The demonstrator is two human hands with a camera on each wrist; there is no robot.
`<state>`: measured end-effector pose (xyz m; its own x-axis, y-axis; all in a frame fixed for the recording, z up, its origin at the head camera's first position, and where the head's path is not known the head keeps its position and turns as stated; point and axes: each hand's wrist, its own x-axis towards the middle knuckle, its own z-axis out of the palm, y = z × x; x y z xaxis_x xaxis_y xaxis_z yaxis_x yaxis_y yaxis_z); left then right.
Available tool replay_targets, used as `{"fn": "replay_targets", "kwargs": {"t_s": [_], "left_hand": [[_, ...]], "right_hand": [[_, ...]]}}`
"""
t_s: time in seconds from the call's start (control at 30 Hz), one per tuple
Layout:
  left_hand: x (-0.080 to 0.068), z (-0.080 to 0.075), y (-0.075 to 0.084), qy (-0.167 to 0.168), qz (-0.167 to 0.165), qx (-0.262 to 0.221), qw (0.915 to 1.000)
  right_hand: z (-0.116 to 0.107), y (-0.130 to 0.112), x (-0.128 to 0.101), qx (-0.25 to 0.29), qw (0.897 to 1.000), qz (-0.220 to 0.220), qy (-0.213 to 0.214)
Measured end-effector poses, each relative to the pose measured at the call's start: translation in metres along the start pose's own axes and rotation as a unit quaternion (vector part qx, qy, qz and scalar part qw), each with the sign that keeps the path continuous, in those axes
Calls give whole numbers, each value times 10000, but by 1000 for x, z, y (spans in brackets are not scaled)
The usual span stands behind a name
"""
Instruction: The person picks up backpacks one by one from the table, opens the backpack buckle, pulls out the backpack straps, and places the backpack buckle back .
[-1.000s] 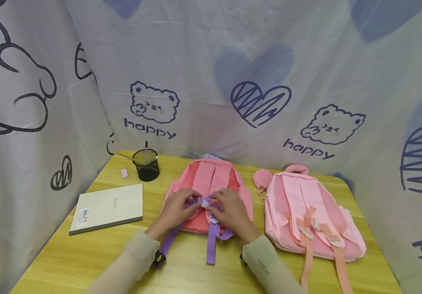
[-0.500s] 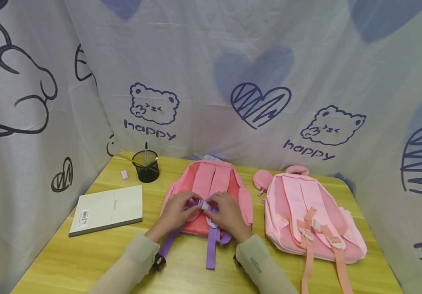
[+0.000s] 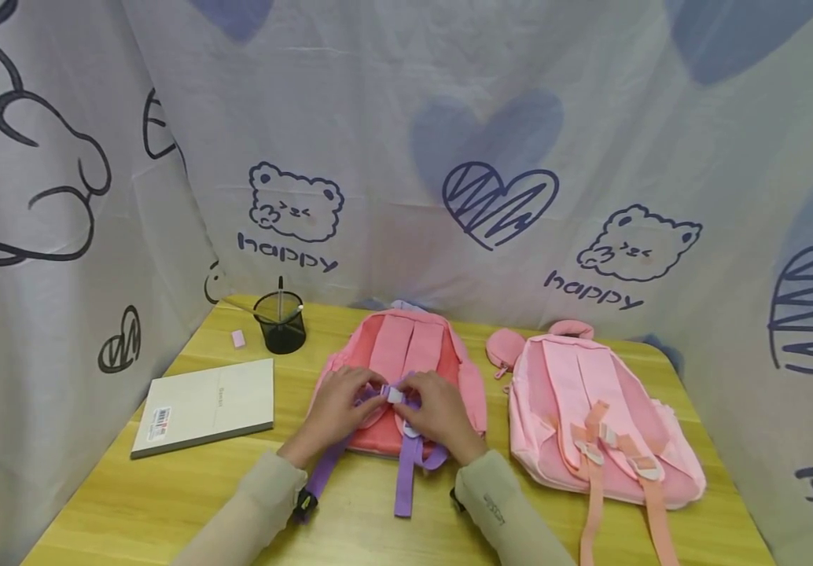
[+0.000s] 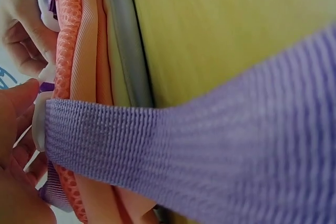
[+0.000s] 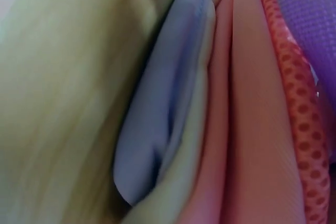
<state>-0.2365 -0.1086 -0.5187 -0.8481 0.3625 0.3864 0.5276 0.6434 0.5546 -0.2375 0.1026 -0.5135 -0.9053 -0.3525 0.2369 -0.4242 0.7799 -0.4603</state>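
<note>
A coral-pink backpack [image 3: 406,338] lies with its shoulder straps up in the head view. Over its lower middle, my left hand [image 3: 339,405] and right hand [image 3: 438,409] pinch the two ends of a small white buckle [image 3: 395,395] on purple webbing, thumbs and fingertips close together. A purple strap [image 3: 404,479] hangs from the backpack onto the table. The left wrist view has purple webbing [image 4: 105,135] crossing the mesh edge, a white strap adjuster [image 4: 39,121] beside my left fingers. In the right wrist view, the backpack's layered side [image 5: 262,103] fills the middle; the buckle is out of sight.
A light pink backpack [image 3: 590,417] with peach straps lies at the right, a round pink pouch [image 3: 505,347] by its top. On the left are a notebook [image 3: 211,405], an eraser [image 3: 238,339] and a black mesh pen cup [image 3: 283,330]. A printed curtain [image 3: 392,118] stands behind the table.
My right hand has shifted slightly left, closer to the left hand, and its fingers have come in around the buckle. The backpacks stay in place.
</note>
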Motion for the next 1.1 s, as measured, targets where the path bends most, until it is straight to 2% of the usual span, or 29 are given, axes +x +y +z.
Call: {"fn": "replay_targets", "kwargs": {"t_s": [0.23,0.3,0.37,0.5,0.63,0.87,1.1], "left_hand": [[4,-4,4,82,388,801,9960],[5,-4,6,48,453,838,9954],[6,-3,6,-51,436,665,9968],[5,0,5,-335,176,15,9993],[3,4,3,-429,15,-458,9980],[1,10,-2,-441,-143,-749,9961],[2,14,-3,-512,-293,-762,9953]], "right_hand": [[-11,-3,-2,-15,9999,-48,-99],[-13,-1,-2,-6,9999,-59,-108],[-14,1,-2,33,9999,-129,-59],[-13,6,-4,111,9995,-294,46],[-10,8,-5,165,9989,-428,109],[-6,11,-7,186,9985,-489,160],[-4,12,-8,179,9986,-478,121]]}}
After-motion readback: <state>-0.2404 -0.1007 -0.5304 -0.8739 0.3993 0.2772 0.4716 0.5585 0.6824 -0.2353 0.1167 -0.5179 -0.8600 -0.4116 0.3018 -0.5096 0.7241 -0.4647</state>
